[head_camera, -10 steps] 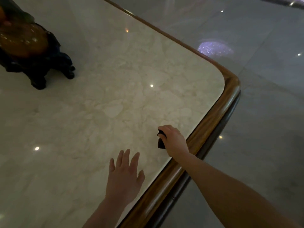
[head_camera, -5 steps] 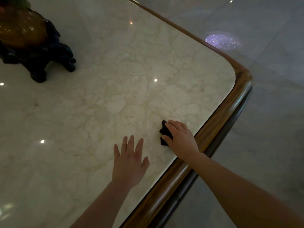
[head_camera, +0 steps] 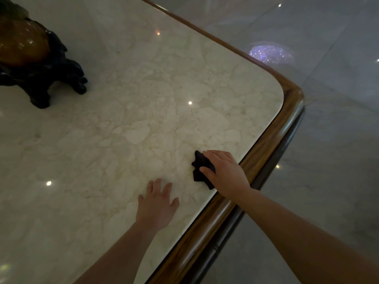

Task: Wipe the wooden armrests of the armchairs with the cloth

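Observation:
A small dark cloth point(head_camera: 200, 168) lies crumpled on the pale marble tabletop point(head_camera: 127, 124), close to its wooden rim. My right hand point(head_camera: 224, 172) rests on top of the cloth, fingers curled over it, with the cloth sticking out to the left of my fingers. My left hand point(head_camera: 156, 201) lies flat on the marble just left of it, fingers spread and holding nothing. No armchair or armrest is in view.
A rounded wooden rim point(head_camera: 272, 140) borders the table, with its corner at the right. A dark carved stand holding an amber sphere point(head_camera: 26, 56) sits at the far left. Glossy grey floor tiles point(head_camera: 328, 140) lie beyond the table edge.
My right hand has lowered the cloth onto the marble and flattened over it. My left hand has stayed flat on the table. The view has shifted slightly.

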The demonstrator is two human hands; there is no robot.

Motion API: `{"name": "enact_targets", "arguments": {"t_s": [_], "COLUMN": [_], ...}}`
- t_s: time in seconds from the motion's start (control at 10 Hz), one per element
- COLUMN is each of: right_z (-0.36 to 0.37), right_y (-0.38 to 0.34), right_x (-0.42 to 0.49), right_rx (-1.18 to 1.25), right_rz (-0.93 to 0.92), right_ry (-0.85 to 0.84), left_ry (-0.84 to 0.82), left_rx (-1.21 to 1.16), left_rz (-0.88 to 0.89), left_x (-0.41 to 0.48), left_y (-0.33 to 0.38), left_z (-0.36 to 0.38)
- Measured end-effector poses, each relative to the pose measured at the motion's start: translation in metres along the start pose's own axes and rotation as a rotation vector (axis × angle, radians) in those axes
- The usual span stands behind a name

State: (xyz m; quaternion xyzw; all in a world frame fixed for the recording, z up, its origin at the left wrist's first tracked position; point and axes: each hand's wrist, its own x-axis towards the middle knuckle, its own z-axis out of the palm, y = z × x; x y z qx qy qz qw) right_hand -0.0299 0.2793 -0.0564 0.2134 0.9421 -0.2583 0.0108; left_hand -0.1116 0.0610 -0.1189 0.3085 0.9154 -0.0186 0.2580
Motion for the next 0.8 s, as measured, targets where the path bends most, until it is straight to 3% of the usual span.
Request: {"name": "enact_targets", "arguments": {"t_s": [0.2,0.8], "right_z": [-0.052,-0.229], "right_y": [-0.015,-0.065], "right_x": [-0.014,-0.138], "right_rx": [0.027,0.120], "right_rz": [0.033,0.140], "right_ry": [0.074,0.365], "left_ry": [0.021,0.311], "left_rx": [0.039,0.092], "left_rz": [0.048,0.273], "left_x": [-0.016,-0.135], "left_y": [0.018,0.134], "left_z": [-0.041,-0.193]}}
